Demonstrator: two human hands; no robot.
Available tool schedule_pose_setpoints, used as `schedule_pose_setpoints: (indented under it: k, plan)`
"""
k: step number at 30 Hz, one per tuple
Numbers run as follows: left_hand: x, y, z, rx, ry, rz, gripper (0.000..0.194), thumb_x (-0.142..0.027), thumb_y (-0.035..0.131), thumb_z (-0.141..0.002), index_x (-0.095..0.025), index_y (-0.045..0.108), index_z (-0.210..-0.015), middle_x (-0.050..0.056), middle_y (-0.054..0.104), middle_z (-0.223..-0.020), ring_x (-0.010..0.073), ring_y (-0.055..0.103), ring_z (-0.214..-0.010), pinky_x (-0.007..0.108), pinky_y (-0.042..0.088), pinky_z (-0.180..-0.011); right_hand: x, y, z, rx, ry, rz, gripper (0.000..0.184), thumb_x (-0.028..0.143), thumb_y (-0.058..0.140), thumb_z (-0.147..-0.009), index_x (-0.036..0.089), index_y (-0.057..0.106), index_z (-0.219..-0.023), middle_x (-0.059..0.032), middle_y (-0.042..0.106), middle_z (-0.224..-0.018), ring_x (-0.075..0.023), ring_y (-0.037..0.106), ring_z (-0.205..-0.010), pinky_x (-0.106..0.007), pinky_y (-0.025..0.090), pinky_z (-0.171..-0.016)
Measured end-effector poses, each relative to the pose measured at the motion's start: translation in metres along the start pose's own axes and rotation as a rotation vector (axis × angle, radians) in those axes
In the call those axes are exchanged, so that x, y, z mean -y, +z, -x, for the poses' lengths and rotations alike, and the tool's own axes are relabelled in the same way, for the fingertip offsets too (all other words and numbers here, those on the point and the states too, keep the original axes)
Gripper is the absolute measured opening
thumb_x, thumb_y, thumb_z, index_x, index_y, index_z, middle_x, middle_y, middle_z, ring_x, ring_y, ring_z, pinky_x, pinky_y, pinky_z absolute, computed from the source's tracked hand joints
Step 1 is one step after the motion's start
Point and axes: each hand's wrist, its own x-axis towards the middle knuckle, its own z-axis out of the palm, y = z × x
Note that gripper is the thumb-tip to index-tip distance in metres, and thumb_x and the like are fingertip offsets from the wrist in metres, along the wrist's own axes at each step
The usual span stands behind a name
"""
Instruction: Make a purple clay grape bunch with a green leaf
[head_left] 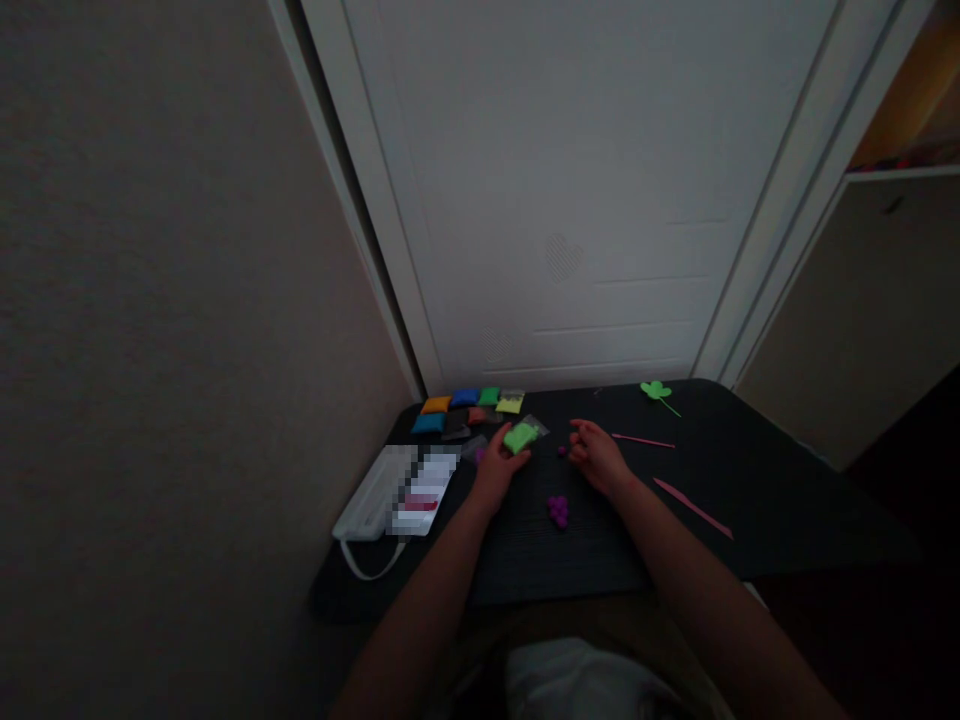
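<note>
My left hand (496, 470) has its thumb and fingers round an opened clear packet of light green modelling clay (520, 437), over the back middle of the table. To its right, my right hand (596, 455) is raised with its fingers curled and pressed together; what they hold, if anything, is too small to make out. Just left of those fingers lies a small purple ball (562, 452). A bunch of purple clay balls (557, 511) rests between my forearms. Partly behind my left hand is a packet with purple clay (480, 455).
Clay packets in several colours, among them an orange packet (436, 405), line the back left. A white case (377, 490) with a strap sits at the left beside a printed card (429, 490). Right lie a thin pink tool (643, 440), a pink knife (694, 508) and a green clover shape (657, 391).
</note>
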Motion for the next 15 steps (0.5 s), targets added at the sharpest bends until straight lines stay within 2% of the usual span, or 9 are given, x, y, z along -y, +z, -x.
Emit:
schedule_pose_setpoints:
  k: [2, 6, 8, 12, 15]
  plan:
    - [0.000, 0.000, 0.001, -0.025, 0.024, -0.057, 0.059, -0.015, 0.070, -0.059, -0.023, 0.049, -0.114, 0.007, 0.060, -0.104, 0.0189, 0.057, -0.092, 0.035, 0.040, -0.086, 0.002, 0.000, 0.000, -0.005, 0.009, -0.036, 0.025, 0.042, 0.052, -0.074, 0.022, 0.048, -0.088, 0.0072, 0.043, -0.052, -0.0039, 0.025, -0.036, -0.020, 0.023, -0.038]
    - [0.002, -0.001, 0.005, -0.074, 0.086, -0.145, 0.050, -0.016, 0.072, -0.054, -0.021, 0.057, -0.101, 0.008, 0.059, -0.104, 0.0252, 0.049, -0.104, 0.038, 0.029, -0.095, 0.009, -0.001, 0.001, 0.017, 0.041, -0.088, 0.030, 0.047, 0.051, -0.074, 0.018, 0.052, -0.079, 0.0112, 0.025, -0.040, -0.0040, 0.017, -0.033, -0.020, 0.016, -0.036]
    - [0.004, 0.000, 0.006, -0.085, 0.149, -0.260, 0.047, -0.018, 0.071, -0.056, -0.021, 0.058, -0.101, 0.009, 0.056, -0.108, 0.0260, 0.045, -0.109, 0.037, 0.025, -0.098, 0.011, -0.001, 0.001, 0.019, 0.034, -0.115, 0.031, 0.048, 0.051, -0.074, 0.018, 0.053, -0.078, 0.0119, 0.021, -0.038, -0.0041, 0.017, -0.033, -0.020, 0.016, -0.036]
    - [0.010, -0.001, 0.004, -0.126, 0.284, -0.728, 0.043, -0.024, 0.061, -0.066, -0.019, 0.054, -0.108, 0.009, 0.052, -0.107, 0.0254, 0.044, -0.106, 0.038, 0.028, -0.095, 0.009, 0.000, 0.001, 0.026, 0.022, -0.163, 0.026, 0.042, 0.053, -0.074, 0.018, 0.053, -0.081, 0.0121, 0.023, -0.038, -0.0040, 0.019, -0.033, -0.019, 0.017, -0.037]
    - [0.013, -0.002, 0.002, -0.141, 0.297, -0.820, 0.044, -0.024, 0.057, -0.068, -0.016, 0.052, -0.111, 0.010, 0.048, -0.111, 0.0260, 0.041, -0.108, 0.039, 0.027, -0.096, 0.005, 0.001, 0.003, 0.023, 0.034, -0.197, 0.017, 0.031, 0.054, -0.074, 0.018, 0.052, -0.085, 0.0109, 0.033, -0.041, -0.0031, 0.022, -0.033, -0.017, 0.019, -0.036]
